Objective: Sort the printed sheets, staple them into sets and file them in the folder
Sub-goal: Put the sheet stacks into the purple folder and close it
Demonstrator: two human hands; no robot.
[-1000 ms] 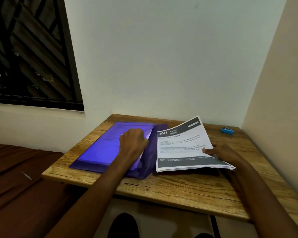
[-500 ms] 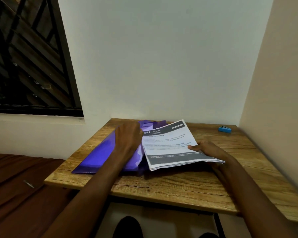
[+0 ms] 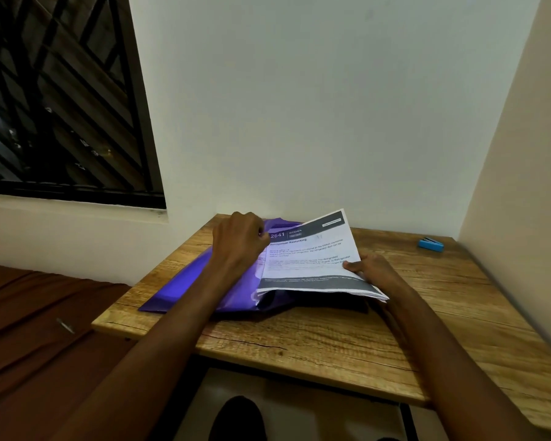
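Sliding left since a second ago, the stack of printed sheets (image 3: pixel 312 259) now overlaps the purple folder (image 3: pixel 185 288); earlier it sat clear of the folder's right edge with the cover lying flat. The left hand (image 3: pixel 239 240) has moved from the middle of the cover up toward the far edge, and the cover now looks lifted and tented. Judgement: this is the filing step, sheets going in under the raised flap; stapling looks done or skipped, can't confirm, no staple is visible at this resolution.

Left hand: fingers curled over the folder's upper edge, gripping the flap, knuckles toward camera. The sheets' top-left corner sits right against those knuckles, touching or nearly so. Fingertips are hidden behind the flap.

Right hand (image 3: pixel 368 270): pinches the stack at its right edge, thumb on top of the printed page, fingers underneath and out of view. The stack's near-right corner juts out past the hand, and the sheets tilt up toward the wall.

Blue stapler (image 3: pixel 430 244) lies well apart at the far right of the wooden table (image 3: pixel 331 338), untouched.
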